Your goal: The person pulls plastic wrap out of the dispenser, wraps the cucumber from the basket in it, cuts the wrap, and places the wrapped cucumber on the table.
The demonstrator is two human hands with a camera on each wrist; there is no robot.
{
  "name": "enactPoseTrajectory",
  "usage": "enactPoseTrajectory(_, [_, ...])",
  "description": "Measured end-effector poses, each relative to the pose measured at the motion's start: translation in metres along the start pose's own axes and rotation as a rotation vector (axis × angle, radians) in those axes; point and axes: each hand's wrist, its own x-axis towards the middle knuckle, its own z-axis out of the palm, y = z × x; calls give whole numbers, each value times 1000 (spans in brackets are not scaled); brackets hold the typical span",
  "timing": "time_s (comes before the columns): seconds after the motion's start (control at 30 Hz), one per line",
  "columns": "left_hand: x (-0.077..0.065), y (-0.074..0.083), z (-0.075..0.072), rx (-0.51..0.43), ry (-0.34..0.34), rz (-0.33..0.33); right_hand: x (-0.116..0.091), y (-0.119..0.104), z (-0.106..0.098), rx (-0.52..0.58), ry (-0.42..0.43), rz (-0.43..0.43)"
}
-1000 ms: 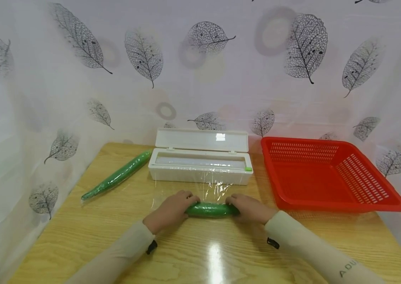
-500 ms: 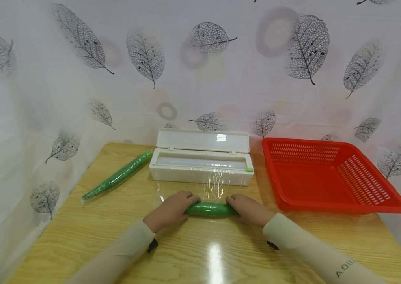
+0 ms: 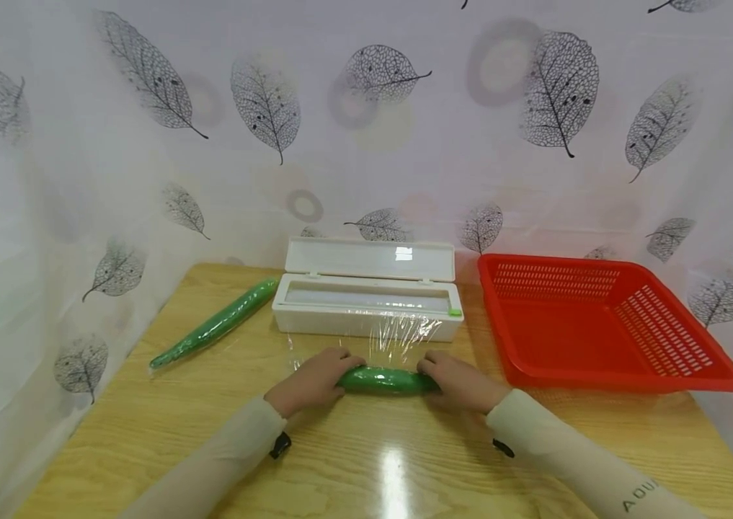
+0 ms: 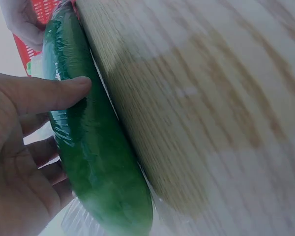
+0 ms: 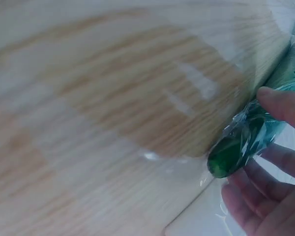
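Head view shows the cucumber (image 3: 387, 380) lying crosswise on the worktop (image 3: 145, 432), its long axis roughly parallel to the white box (image 3: 301, 321) beyond. Left hand (image 3: 314, 382) and right hand (image 3: 463, 382) are equally near, one toward each end, fingers pinching it against thumbs on the near side. Clear film (image 3: 395, 349) spans box to cucumber; how far round it wraps is hard to tell.

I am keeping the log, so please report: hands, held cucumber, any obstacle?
Left hand, right hand: both gripping held cucumber. Clear film runs from it to white box. Red basket aside, nothing seen blocking.
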Motion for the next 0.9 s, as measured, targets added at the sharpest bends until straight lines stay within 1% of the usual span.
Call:
enactPoseTrajectory(0.13, [1, -3, 1, -89, -20, -34, 2, -3, -1, -20, 41, -4])
enactPoseTrajectory(0.2, [1, -5, 2, -125, -24, -45, 3, -5, -1, -20, 42, -2])
enactPoseTrajectory(0.27, [1, -6, 3, -139, -23, -43, 5, -7, -1, -14, 38, -1])
enactPoseTrajectory(0.4, [-6, -11, -1, -140, -35, -42, 8, -9, -1, -26, 19, 7])
enactPoseTrajectory(0.5, [-17, -21, -10, -128, -47, -64, 10, -10, -1, -33, 13, 2])
enactPoseTrajectory(0.57, [-25, -30, -19, -107, -45, -96, 10, -9, 0, -37, 11, -3])
enactPoseTrajectory(0.63, [-33, -41, -28, -99, -19, -124, 11, -9, 1, -41, 13, -6])
enactPoseTrajectory(0.73, [-42, -55, -39, -98, 53, -144, 11, -8, 2, -43, 16, -10])
enactPoseTrajectory(0.83, [-49, -61, -43, -77, 134, -110, 11, -7, 2, -39, 14, -10])
enactPoseTrajectory(0.9, [-50, -59, -42, -63, 157, -77, 12, -6, 2, -35, 9, -12])
